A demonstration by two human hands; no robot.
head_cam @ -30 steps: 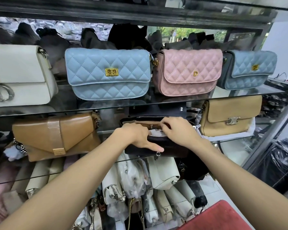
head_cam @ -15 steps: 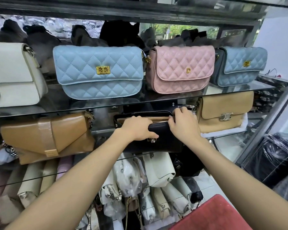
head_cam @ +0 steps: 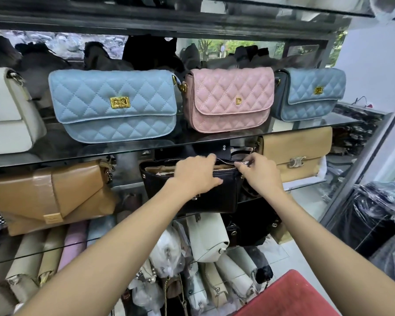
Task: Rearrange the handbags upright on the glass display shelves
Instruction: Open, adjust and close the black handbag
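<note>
A black handbag [head_cam: 205,201] stands upright at the middle of the middle glass shelf [head_cam: 306,186]. Its top zip is open on the left side, showing a tan lining. My left hand [head_cam: 196,174] grips the bag's top edge, fingers over the opening and thumb on the front. My right hand [head_cam: 260,174] pinches the zipper pull [head_cam: 244,164] at the right end of the zip.
A brown flap bag [head_cam: 48,197] sits left of the black one, a tan bag [head_cam: 299,151] to its right. The upper glass shelf [head_cam: 146,151] carries white [head_cam: 7,115], light blue [head_cam: 114,108], pink [head_cam: 230,101] and darker blue [head_cam: 312,94] bags. Wrapped bags [head_cam: 210,238] crowd below.
My right hand has slid from the middle of the black bag's top to its right end, drawing the zip along. My left hand has kept its hold on the top edge.
</note>
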